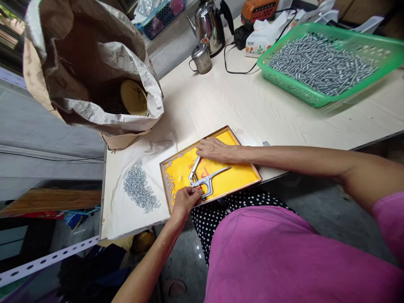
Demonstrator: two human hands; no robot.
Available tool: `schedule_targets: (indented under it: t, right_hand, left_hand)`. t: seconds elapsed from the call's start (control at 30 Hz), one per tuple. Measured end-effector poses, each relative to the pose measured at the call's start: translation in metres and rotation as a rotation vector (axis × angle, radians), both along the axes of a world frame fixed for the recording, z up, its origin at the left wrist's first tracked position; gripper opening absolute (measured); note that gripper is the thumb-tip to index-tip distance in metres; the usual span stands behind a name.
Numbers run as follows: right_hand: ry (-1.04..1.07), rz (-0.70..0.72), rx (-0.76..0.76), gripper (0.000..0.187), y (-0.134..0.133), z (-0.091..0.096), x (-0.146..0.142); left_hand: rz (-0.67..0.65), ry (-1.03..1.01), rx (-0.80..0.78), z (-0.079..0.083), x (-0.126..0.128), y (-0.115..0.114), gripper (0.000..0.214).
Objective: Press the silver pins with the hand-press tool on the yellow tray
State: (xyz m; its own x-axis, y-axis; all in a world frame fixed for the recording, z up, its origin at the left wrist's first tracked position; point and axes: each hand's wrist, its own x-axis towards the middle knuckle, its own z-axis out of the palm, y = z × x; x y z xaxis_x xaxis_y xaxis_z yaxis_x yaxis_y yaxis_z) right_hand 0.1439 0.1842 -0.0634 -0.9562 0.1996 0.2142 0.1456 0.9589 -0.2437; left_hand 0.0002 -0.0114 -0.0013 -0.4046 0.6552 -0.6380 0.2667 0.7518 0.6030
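A yellow tray with a wooden rim lies at the table's near edge. On it rests a silver plier-like hand tool. My right hand lies over the tool's upper handle, fingers curled on it. My left hand pinches at the tool's head near the tray's front rim; whatever small piece it holds is hidden. Small metal pieces line the tray's left inner edge.
A pile of small metal pins lies left of the tray. A large open sack stands at the back left. A green basket of pins, a kettle and a metal cup stand farther back.
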Motion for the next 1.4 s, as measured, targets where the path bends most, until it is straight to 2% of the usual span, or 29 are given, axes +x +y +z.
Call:
schedule_targets:
  t: [0.1,0.23,0.27,0.43,0.5,0.57,0.77,0.87,1.0,1.1,1.17,1.27,1.4]
  right_hand:
    - [-0.003,-0.052,0.042,0.026,0.003,0.006,-0.006]
    - [-0.038,-0.101,0.055,0.015,-0.002,0.019,0.002]
    - [-0.042,-0.109,0.066,0.021,-0.003,0.021,0.007]
    - [-0.080,-0.068,0.069,0.085,-0.011,0.021,0.033]
    - [-0.096,-0.057,0.051,0.095,-0.014,0.020,0.040]
    - [-0.100,-0.060,0.035,0.093,-0.017,0.020,0.043]
    - [-0.116,-0.124,0.019,0.072,-0.029,0.026,0.049]
    - [-0.115,-0.132,0.004,0.060,-0.034,0.029,0.052]
    - [-0.116,-0.156,-0.009,0.057,-0.039,0.030,0.053]
    - [-0.155,-0.138,-0.009,0.054,-0.041,0.031,0.053]
    - [-0.165,-0.124,-0.010,0.057,-0.041,0.032,0.055]
    - [-0.175,-0.138,-0.009,0.062,-0.041,0.036,0.060]
    - [-0.211,-0.193,0.004,0.048,-0.047,0.040,0.064]
  left_hand:
    - [-0.019,0.030,0.001,-0.001,0.000,-0.001,0.033]
    - [-0.008,0.039,0.021,-0.004,-0.002,-0.003,0.033]
    - [-0.008,0.038,0.024,-0.004,-0.002,-0.004,0.033]
    - [-0.049,0.067,0.033,-0.005,-0.003,-0.006,0.039]
    - [-0.064,0.087,0.027,-0.004,-0.003,-0.006,0.039]
    - [-0.070,0.097,0.019,-0.005,-0.002,-0.006,0.039]
    - [-0.121,0.147,-0.025,-0.004,-0.004,-0.005,0.037]
    - [-0.257,0.366,-0.004,0.000,0.000,-0.009,0.033]
    - [-0.502,0.746,0.338,0.001,0.015,-0.007,0.024]
    - [-0.752,0.853,0.527,-0.007,0.023,0.013,0.056]
    - [-0.873,0.847,0.536,-0.012,0.023,0.031,0.066]
    - [-0.969,0.806,0.468,-0.015,0.020,0.051,0.063]
    - [-1.001,0.796,0.415,-0.012,0.019,0.054,0.054]
